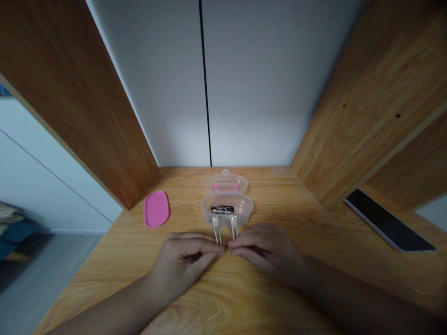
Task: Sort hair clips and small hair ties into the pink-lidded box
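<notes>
Fingers (213,249) of left hand (183,265) and right hand (265,253) curled narrow, tips almost meeting, any grip hidden; two metal hair clips (216,230) just beyond the fingertips, against an open clear plastic case (226,209) on the table (104,265).

The metal hair clips (225,228) lie directly ahead of the left hand (185,265) and right hand (267,253), blocking a straight forward pass, with the clear plastic case (226,209) just behind them. A gap separates the case from the pink oval piece (156,209) at center left. More room runs rightward toward the dark tablet (387,221). Wooden panels (73,102) wall both upper sides.
</notes>
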`<state>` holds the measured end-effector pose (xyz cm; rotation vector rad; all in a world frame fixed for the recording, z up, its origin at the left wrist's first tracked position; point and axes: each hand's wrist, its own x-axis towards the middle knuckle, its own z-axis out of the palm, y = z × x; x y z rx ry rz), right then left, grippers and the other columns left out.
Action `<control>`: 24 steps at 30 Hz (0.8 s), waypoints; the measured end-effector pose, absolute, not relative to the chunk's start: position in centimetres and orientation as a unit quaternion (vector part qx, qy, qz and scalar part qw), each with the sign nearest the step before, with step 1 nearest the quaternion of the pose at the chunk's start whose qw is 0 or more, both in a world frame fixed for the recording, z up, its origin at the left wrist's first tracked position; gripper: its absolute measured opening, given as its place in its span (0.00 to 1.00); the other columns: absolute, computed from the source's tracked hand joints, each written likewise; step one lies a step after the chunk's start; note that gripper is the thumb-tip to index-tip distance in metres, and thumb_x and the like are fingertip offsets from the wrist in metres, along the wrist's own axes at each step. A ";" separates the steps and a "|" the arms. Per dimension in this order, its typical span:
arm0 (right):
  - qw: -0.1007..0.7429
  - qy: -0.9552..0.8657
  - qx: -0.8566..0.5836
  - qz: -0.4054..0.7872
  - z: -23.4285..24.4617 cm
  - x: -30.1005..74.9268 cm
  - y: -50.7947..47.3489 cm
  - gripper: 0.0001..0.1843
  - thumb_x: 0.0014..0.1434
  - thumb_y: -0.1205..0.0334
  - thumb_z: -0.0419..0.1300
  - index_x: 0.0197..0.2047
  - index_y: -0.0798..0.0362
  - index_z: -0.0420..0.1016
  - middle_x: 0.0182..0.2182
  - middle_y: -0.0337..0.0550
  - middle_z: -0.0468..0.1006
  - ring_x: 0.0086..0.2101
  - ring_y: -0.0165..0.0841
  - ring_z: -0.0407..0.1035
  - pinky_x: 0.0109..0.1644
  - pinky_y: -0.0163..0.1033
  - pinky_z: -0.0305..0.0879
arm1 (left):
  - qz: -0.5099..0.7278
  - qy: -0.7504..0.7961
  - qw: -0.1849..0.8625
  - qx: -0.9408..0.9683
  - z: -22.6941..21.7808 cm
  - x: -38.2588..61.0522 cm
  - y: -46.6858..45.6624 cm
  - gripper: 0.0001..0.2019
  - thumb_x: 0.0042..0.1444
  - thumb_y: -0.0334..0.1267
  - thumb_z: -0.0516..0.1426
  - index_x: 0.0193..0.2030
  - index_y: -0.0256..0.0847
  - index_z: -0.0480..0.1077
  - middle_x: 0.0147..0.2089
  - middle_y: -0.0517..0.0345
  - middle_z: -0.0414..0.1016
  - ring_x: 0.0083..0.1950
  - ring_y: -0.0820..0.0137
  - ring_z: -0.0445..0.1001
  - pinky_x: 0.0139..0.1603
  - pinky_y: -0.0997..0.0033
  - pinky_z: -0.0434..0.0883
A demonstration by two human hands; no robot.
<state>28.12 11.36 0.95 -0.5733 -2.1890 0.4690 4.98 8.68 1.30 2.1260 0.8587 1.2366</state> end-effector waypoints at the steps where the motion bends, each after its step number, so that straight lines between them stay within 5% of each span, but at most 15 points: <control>1: 0.405 -0.866 -0.227 0.186 1.0 28.1 11.3 0.05 0.66 0.60 0.62 0.44 0.47 0.80 0.33 0.36 0.85 0.29 0.29 0.78 0.34 0.32 0.71 | 0.456 0.321 0.268 0.786 1.2 5.0 8.7 0.09 0.56 0.26 0.63 0.39 0.43 0.81 0.36 0.57 0.85 0.34 0.72 0.83 0.35 0.80 0.79; 24: 0.412 -0.861 -0.234 0.182 1.1 28.1 11.3 0.04 0.65 0.61 0.64 0.41 0.49 0.80 0.31 0.36 0.85 0.29 0.28 0.79 0.34 0.31 0.70 | 0.464 0.324 0.266 0.781 1.3 5.1 8.7 0.09 0.56 0.25 0.64 0.39 0.42 0.81 0.35 0.58 0.85 0.33 0.74 0.83 0.35 0.84 0.78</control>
